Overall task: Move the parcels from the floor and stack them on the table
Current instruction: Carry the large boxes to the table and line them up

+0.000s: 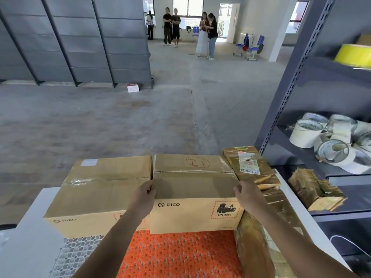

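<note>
Two brown cardboard PICO cartons sit side by side on a white table [30,227], and a person holds the right-hand one from above. The left hand [143,194] curls over the left upper edge of this held PICO carton [192,189], in the narrow gap beside the second PICO carton [100,187]; the right hand [246,192] grips the opposite upper edge. Both hands are closed on the box, which appears to rest on an orange patterned mat [180,253] covering the near part of the table. The held carton is a plain rectangular box with a taped top seam, a number circled in red pen, and a red-bordered battery warning label on its near face. To its right, touching it, lies a tape-wrapped parcel [249,165], glossy and crinkled, with a torn shipping label. As a judgement, the task looks well advanced, with at least three parcels on the table, though all seem to lie in one layer rather than stacked. Whether parcels remain on the floor cannot be told, since the floor near the table is hidden. Far to the right, a grey metal shelf unit [281,117] holds rolls of white tape [305,135] and a battered small box [315,189].
</note>
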A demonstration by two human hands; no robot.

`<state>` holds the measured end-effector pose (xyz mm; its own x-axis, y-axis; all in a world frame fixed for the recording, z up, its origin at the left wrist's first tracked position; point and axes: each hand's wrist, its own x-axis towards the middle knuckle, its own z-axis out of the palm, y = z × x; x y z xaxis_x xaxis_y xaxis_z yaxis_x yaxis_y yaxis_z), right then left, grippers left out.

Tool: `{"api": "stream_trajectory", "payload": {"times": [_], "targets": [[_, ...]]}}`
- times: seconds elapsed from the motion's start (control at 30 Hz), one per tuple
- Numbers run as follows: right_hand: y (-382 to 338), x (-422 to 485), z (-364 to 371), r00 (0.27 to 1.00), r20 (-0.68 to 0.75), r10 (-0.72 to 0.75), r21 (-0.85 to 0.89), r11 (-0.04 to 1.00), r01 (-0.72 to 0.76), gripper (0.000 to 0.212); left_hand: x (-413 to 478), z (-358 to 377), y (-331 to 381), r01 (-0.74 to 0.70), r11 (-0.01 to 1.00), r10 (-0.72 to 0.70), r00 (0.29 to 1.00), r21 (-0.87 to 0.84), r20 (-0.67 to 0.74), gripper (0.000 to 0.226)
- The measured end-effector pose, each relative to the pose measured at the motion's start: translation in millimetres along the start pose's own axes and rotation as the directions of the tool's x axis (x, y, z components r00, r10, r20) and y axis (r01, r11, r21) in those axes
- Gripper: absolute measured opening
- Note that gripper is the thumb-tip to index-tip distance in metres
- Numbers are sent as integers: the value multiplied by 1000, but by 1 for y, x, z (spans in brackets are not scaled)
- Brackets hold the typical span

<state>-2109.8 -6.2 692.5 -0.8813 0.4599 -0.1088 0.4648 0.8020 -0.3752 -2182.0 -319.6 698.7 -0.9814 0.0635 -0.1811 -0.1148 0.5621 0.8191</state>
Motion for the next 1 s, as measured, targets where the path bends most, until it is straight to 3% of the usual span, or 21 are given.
{"api": "stream_trajectory", "payload": {"times": [0.17, 0.3, 0.43, 0.57, 0.67, 0.77, 0.83, 1.0], "targets": [[4, 1, 7, 998, -27, -51, 64, 997, 52, 27, 4, 0, -7, 10, 1000, -10, 1000, -25, -10, 35], [3, 0, 8, 997, 48, -60, 43, 997, 58, 63, -1, 1, -7, 1, 992, -3, 1000, 129, 18, 44], [4, -5, 3, 983, 129, -133, -76, 987, 144, 79, -5, 1, -9, -59, 968, 38, 995, 242, 92, 48], [13, -7, -3, 949, 250, -192, -27, 978, 205, 99, -7, -5, -25, -122, 958, 72, 978, 261, 193, 69], [12, -8, -1, 962, 198, -188, -80, 975, 207, 93, -9, -18, -39, -264, 860, 171, 955, 436, 242, 89], [10, -8, 2, 968, 174, -180, -128, 971, 203, 89, -4, -25, -61, -403, 619, 267, 915, 675, 301, 99], [9, -9, 3, 973, 154, -171, -144, 971, 193, 88, 1, -22, -72, -449, 511, 350, 887, 733, 301, 95], [4, -10, 1, 978, 143, -151, -133, 977, 170, 85, 10, -20, -69, -456, 382, 472, 844, 804, 255, 80]]}}
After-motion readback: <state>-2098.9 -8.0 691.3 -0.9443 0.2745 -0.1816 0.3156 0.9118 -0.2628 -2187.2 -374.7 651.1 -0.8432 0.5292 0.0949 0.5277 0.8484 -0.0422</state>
